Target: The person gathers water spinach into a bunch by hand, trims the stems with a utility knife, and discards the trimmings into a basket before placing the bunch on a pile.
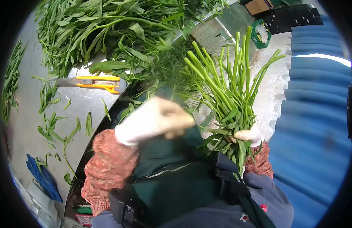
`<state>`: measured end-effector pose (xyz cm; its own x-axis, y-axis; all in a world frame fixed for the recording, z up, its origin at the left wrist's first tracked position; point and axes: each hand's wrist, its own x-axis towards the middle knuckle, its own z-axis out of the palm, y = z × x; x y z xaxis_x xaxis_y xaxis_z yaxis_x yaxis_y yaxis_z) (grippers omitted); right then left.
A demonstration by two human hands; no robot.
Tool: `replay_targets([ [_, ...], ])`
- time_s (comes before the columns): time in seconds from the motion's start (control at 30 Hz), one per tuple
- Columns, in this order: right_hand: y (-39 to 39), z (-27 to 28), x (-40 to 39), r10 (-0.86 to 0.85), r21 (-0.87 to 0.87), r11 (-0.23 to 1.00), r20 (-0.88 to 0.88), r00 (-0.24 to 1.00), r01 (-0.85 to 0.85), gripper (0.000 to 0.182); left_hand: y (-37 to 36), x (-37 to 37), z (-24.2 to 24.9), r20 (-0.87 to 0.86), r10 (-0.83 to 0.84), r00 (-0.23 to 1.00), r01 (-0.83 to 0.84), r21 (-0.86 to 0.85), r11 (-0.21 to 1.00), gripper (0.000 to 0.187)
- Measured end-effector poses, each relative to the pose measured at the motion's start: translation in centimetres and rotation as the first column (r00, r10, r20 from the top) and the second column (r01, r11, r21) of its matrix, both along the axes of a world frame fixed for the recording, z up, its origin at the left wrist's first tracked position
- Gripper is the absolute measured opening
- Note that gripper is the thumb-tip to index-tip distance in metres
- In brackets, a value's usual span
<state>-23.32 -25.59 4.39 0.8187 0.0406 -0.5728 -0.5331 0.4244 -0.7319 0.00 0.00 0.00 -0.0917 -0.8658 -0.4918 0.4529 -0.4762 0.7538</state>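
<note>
Closest to the lens is the person's own gear: a dark green apron [172,190] over a grey-blue garment [273,201], plus straps with chunky black buckles, and some little flowers on the cloth at lower right. Both forearms are in knitted reddish sleeves, and both hands look like they're in pale gloves.

So, the right hand [251,136] has its fingers wrapped around a bunch of greens [231,98], gripping down in the leafy part. Bare stems fan out away from the body, cut-looking ends at the far side, a couple splaying off to the right. Grip's closed, thumb across the leaves.

Left hand [160,118] is out over the apron, well apart from the bunch, and pretty blurred. Fingers seem curled, but honestly can't tell if it's holding anything.

Over on the left there's a metal table [77,135] with a yellow and grey cutter [96,83] lying flat near its edge and loose leaves [89,124] scattered around. Big heap of greens [103,30] at the far end, a white crate [214,38] just beside it, and wavy blue sheeting [313,133] down the right side.
</note>
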Motion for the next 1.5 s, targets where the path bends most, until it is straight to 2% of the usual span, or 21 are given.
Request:
replay_targets([
  [0.1,2.3,2.5,1.9,-0.03,-0.226,0.974,-0.055,0.998,0.017,0.057,-2.4,-3.3,-2.9,0.182,0.151,0.972,-0.091,-0.303,0.949,0.089],
  [0.2,3.6,1.2,3.7,0.177,-0.396,0.896,-0.095,0.98,-0.201,0.044,-4.3,-3.7,-2.3,-0.13,0.305,0.943,-0.325,-0.55,0.77,0.076],
  [0.27,4.1,0.3,4.0,0.25,-0.459,0.827,-0.217,0.944,-0.324,0.039,-4.5,-3.9,-1.3,-0.068,0.382,0.922,-0.356,-0.542,0.762,0.065],
  [0.3,4.7,-0.2,4.2,0.292,-0.622,0.73,-0.089,0.952,-0.283,0.039,-4.8,-4.1,-0.9,-0.037,0.415,0.909,-0.367,-0.542,0.756,0.06],
  [0.33,5.4,-0.4,4.5,0.329,-0.765,0.564,-0.138,0.934,-0.311,0.042,-5.4,-4.6,-1.4,-0.063,0.472,0.88,-0.43,-0.531,0.73,0.044],
  [0.4,6.6,-0.6,5.0,0.35,-0.929,0.158,-0.265,0.899,-0.335,0.048,-6.1,-5.2,-1.7,-0.244,0.565,0.788,-0.615,-0.318,0.721,0.051],
  [0.5,7.5,-0.6,5.5,0.393,-0.935,0.138,-0.251,0.885,-0.327,0.046,-6.1,-5.1,-1.4,-0.396,0.64,0.659,-0.726,-0.111,0.679,0.043],
  [0.53,7.8,1.0,6.5,0.374,-0.858,0.165,-0.403,0.836,-0.487,0.059,-6.0,-5.0,-1.8,-0.398,0.637,0.66,-0.728,-0.13,0.673,0.042],
  [0.63,4.7,1.9,5.4,0.534,-0.832,0.465,-0.007,0.845,-0.301,0.075,-5.7,-4.5,-0.4,-0.41,0.622,0.667,-0.726,-0.171,0.666,0.035],
  [0.7,1.2,4.1,5.2,0.565,-0.827,0.482,0.04,0.824,-0.289,0.086,-5.6,-3.8,0.7,-0.417,0.585,0.696,-0.7,-0.21,0.682,0.033],
  [0.77,-2.3,4.8,4.6,0.338,-0.821,0.569,0.181,0.924,-0.047,0.075,-5.7,-3.1,2.0,-0.303,0.596,0.744,-0.668,-0.324,0.67,0.03],
  [0.83,-4.3,6.6,5.3,0.031,-0.867,0.482,0.161,0.986,0.127,0.057,-6.2,-2.6,3.5,-0.193,0.573,0.796,-0.592,-0.444,0.673,0.029],
  [0.93,-5.2,10.3,7.5,0.054,-0.77,0.579,0.363,0.93,0.267,0.054,-8.0,-2.7,5.6,0.248,0.51,0.824,-0.207,-0.705,0.678,0.034],
  [0.97,-4.9,10.8,8.3,0.078,-0.663,0.702,0.436,0.897,0.261,0.06,-8.8,-2.7,6.5,0.458,0.499,0.735,0.024,-0.754,0.657,0.034],
  [1.0,-4.7,11.7,9.3,0.141,-0.629,0.759,0.414,0.899,0.171,0.066,-9.2,-3.3,7.7,0.681,0.647,0.344,0.259,-0.731,0.631,0.029],
  [1.1,-4.6,11.8,10.0,0.444,-0.686,0.721,0.346,0.826,-0.101,0.083,-10.7,-4.5,8.3,0.803,0.546,-0.24,0.437,-0.412,0.799,0.021],
  [1.17,-3.7,11.2,10.1,0.589,-0.74,0.616,0.206,0.781,-0.27,0.111,-11.0,-4.2,7.9,0.73,0.599,-0.328,0.367,-0.486,0.793,0.01],
  [1.23,-2.1,9.7,8.6,0.621,-0.8,0.539,0.168,0.765,-0.262,0.113,-11.0,-3.4,7.7,0.676,0.629,-0.384,0.329,-0.537,0.777,0.007],
  [1.27,-1.6,9.2,7.8,0.529,-0.727,0.614,0.09,0.844,-0.308,0.115,-10.8,-3.0,7.5,0.663,0.636,-0.395,0.321,-0.55,0.771,0.008],
  [1.37,-0.3,6.9,6.6,0.37,-0.676,0.715,0.15,0.917,-0.178,0.099,-10.6,-2.9,7.0,0.667,0.636,-0.388,0.331,-0.543,0.772,0.012],
  [1.5,0.1,5.2,6.1,0.39,-0.557,0.783,0.09,0.916,-0.278,0.082,-10.8,-3.4,6.5,0.67,0.65,-0.358,0.377,-0.533,0.757,0.021],
])
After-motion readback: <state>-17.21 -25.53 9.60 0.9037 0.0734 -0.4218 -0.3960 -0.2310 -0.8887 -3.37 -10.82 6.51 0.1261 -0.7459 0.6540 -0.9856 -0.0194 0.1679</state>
